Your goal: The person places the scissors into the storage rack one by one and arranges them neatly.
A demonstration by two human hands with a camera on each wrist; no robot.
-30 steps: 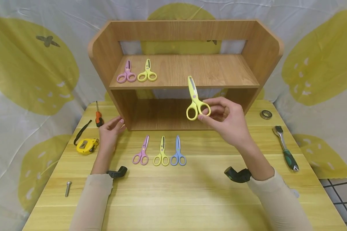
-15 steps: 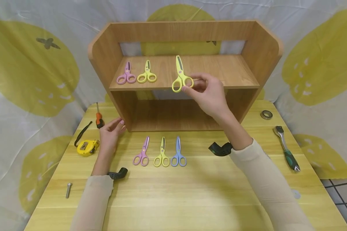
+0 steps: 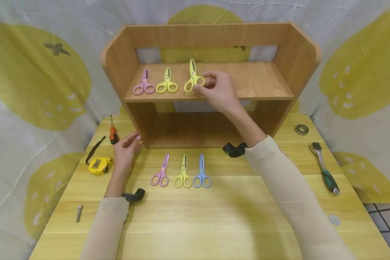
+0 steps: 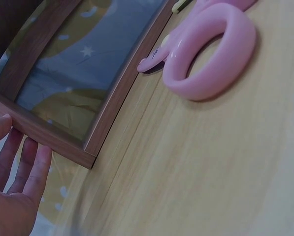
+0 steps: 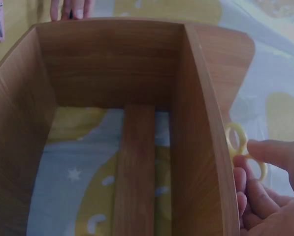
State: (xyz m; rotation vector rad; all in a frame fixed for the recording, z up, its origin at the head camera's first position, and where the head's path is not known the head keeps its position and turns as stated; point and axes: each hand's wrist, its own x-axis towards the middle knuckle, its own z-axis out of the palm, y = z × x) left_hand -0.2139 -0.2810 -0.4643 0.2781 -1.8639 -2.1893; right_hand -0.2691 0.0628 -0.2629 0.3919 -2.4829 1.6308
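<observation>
My right hand (image 3: 221,90) pinches one handle ring of a pair of yellow scissors (image 3: 192,74), blades pointing up and away, at the upper shelf. Whether the scissors touch the board cannot be told. To their left on that shelf lie pink scissors (image 3: 144,83) and another yellow pair (image 3: 167,81). My left hand (image 3: 126,151) rests its fingertips against the left side panel of the wooden shelf unit (image 4: 53,140), fingers fairly straight. On the table in front lie pink scissors (image 3: 162,171), yellow scissors (image 3: 183,172) and blue scissors (image 3: 202,172) in a row.
At the left are a screwdriver (image 3: 113,133), a tape measure (image 3: 100,165) and a bolt (image 3: 79,213). A tape roll (image 3: 301,129), a ratchet wrench (image 3: 325,169) and a translucent disc (image 3: 334,219) lie at the right. A patterned curtain (image 3: 357,90) hangs behind.
My right hand has carried the yellow scissors up and to the left, from in front of the unit to the upper shelf beside the other yellow pair. The left hand has stayed put.
</observation>
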